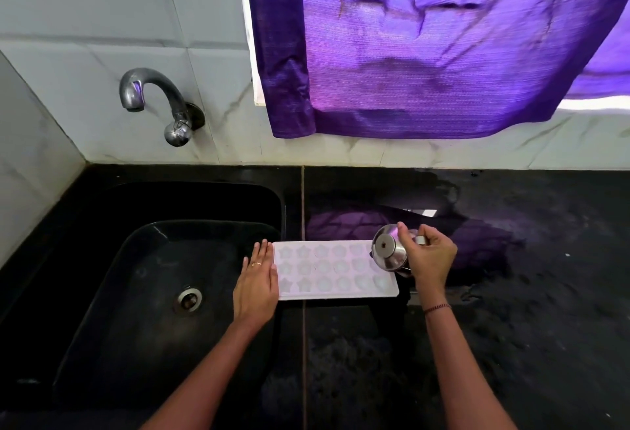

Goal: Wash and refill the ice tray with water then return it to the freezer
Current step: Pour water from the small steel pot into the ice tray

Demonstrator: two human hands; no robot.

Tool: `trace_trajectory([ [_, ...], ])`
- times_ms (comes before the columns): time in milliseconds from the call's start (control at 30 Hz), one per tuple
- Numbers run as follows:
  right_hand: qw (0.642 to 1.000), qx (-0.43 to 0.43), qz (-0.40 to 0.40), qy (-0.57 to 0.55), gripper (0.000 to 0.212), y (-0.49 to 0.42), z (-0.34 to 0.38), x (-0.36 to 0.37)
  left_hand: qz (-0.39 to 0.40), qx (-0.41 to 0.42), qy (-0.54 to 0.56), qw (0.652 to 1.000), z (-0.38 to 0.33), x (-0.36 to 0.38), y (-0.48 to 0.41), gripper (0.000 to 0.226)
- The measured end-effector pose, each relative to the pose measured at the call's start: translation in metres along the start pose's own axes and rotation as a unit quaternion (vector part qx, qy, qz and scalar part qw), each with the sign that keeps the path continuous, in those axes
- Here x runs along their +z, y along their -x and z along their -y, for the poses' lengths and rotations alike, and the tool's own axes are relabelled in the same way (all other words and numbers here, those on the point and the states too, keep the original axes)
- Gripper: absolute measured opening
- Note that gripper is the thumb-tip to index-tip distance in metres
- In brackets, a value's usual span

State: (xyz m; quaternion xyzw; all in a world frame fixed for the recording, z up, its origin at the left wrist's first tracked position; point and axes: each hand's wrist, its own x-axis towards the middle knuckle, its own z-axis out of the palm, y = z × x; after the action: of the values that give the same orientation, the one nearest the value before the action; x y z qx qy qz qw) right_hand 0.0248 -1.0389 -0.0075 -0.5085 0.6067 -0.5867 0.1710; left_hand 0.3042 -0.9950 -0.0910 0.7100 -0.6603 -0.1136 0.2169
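At frame centre, the left hand (256,281) lies flat with straight fingers against the short end of the white star-moulded ice tray (335,269) on the glossy black counter (511,293), while the right hand (430,257) grips a tilted, shiny steel vessel (388,252) above the tray's opposite end.

We see a black stone countertop (511,344), speckled and wet in patches, with a black sink (204,198) sunk into its left part. A white ice tray (327,271) with star-shaped and round cups lies flat on it, just right of the sink, across a thin seam (303,198) in the stone.
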Motion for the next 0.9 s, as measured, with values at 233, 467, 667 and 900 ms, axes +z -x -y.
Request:
trace_trajectory([
  [233, 0.997, -0.053, 0.011, 0.049, 0.05, 0.0008, 0.0022, 0.001, 0.0, 0.0, 0.001, 1.0, -0.0009, -0.0007, 0.0004, 0.073],
  [467, 0.998, 0.048, -0.031, -0.028, 0.053, 0.0023, -0.0006, 0.0032, 0.0, -0.001, -0.001, 1.0, -0.0007, -0.001, 0.0005, 0.073],
  [667, 0.983, 0.122, -0.089, -0.106, 0.055, -0.0038, 0.0005, -0.0012, -0.002, -0.001, 0.003, 1.0, -0.0016, -0.0016, 0.0002, 0.073],
  [900, 0.978, 0.13, -0.092, -0.133, 0.055, -0.0056, 0.0046, 0.0007, -0.003, -0.003, 0.007, 1.0, -0.0017, -0.0015, 0.0003, 0.073],
])
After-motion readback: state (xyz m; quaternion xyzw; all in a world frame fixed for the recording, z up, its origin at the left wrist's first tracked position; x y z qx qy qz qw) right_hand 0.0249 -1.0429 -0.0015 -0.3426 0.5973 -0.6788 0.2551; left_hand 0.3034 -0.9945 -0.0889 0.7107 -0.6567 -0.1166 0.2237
